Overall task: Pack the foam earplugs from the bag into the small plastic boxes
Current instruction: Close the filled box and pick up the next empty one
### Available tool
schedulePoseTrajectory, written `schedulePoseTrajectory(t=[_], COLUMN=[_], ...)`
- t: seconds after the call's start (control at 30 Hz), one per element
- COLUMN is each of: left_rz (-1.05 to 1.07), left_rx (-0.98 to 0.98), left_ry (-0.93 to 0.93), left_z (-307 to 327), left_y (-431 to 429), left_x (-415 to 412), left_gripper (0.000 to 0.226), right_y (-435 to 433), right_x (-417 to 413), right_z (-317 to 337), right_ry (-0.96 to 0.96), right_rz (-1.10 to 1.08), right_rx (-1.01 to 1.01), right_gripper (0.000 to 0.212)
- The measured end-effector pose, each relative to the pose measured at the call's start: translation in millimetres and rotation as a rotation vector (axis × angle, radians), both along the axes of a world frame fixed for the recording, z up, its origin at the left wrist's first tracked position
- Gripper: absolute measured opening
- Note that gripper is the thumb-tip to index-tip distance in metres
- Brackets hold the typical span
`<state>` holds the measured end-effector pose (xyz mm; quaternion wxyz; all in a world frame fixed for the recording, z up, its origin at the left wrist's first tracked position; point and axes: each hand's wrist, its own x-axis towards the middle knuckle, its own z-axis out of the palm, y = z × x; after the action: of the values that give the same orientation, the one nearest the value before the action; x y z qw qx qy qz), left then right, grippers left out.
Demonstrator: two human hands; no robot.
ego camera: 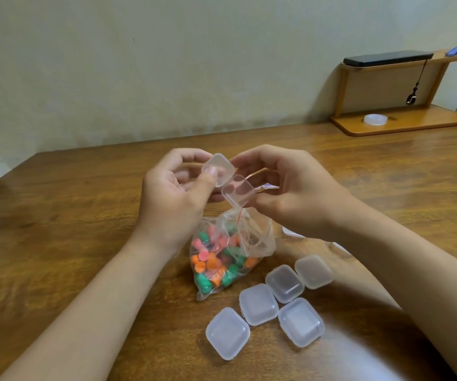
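Observation:
Both hands hold one small clear hinged box (228, 180) above the table, swung open. My left hand (172, 193) pinches the upper half with thumb and fingers. My right hand (285, 188) pinches the lower half at its right corner. I see nothing inside the box. Below it lies a clear plastic bag (227, 257) of pink, orange and green foam earplugs, its mouth loose and open. Several closed clear boxes (271, 303) lie in a cluster to the bag's right, near my right forearm.
The wooden table (70, 229) runs to a pale wall. At the back right stands a small wooden shelf (403, 122) with a tape roll (375, 119) on its base and a dark phone (387, 58) on top. More clear boxes (293, 232) show partly behind my right wrist.

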<state>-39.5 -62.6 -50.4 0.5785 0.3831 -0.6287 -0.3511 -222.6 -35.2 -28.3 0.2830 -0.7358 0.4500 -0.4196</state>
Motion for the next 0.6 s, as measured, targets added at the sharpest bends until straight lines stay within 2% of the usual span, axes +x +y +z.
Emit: schedulePoseTrajectory(t=[0.13, 0.27, 0.37, 0.43, 0.53, 0.6], left_rz=[-0.126, -0.120, -0.077, -0.068, -0.060, -0.064], left_rx=[0.169, 0.206, 0.226, 0.238, 0.260, 0.275], left_ry=[0.029, 0.048, 0.090, 0.100, 0.110, 0.130], left_z=[-0.2, -2.1, -4.7, -5.5, -5.0, -4.0], left_y=[-1.3, -4.1, -8.9, -9.5, -8.2, -7.8], left_x=[3.8, 4.7, 5.9, 5.5, 3.9, 3.1], left_gripper=[0.057, 0.073, 0.069, 0.068, 0.073, 0.067], right_y=[-1.0, -2.4, -1.0, 0.2, 0.9, 1.1], right_x=[-1.2, -1.6, -2.9, -4.9, -8.1, -8.3], right_z=[0.2, -0.7, 2.9, 6.0, 8.4, 7.6], right_ry=[0.016, 0.032, -0.020, -0.012, 0.172, 0.299], right_rz=[-0.027, -0.112, -0.124, -0.117, -0.089, -0.061], right_rx=[-0.017, -0.003, 0.058, 0.116, 0.138, 0.141], right_gripper=[0.042, 0.038, 0.016, 0.013, 0.012, 0.011])
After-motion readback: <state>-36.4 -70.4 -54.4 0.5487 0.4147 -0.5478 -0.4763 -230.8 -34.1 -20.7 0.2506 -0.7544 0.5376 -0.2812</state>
